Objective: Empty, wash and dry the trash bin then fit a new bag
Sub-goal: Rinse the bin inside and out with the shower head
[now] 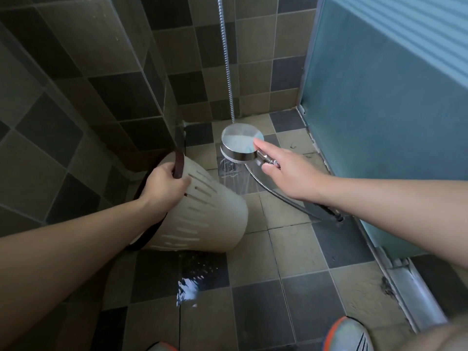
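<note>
Head view: we see the left hand [166, 182] curled round the dark rim band [178, 164] of the trash bin [202, 214], fingers closed tight on it. The bin is cream plastic with slotted walls, tipped on its side above the tiled shower floor [298, 252], mouth toward the left wall, base toward the middle of the floor; we cannot tell if its lower edge touches the tiles. The right hand [286, 168] holds the handle of the shower head [241, 144], index finger stretched out along the back of the head, thumb and remaining fingers wrapped on the handle. Water sprays down onto the floor drain [228, 169] just beyond the bin, not onto the bin itself. Metal hose [276, 193] loops off toward the blue shower door [379, 122]. Puddle on the dark tiles near the bottom of the floor, shoes at the bottom edge.

Handling, our judgement: bin looks light and fairly stiff, thin plastic, likely slippery when wet. Slots give poor purchase and let water through, so the rim band is the sound place to hold. Washing step in hand, drying and bagging not yet done
</note>
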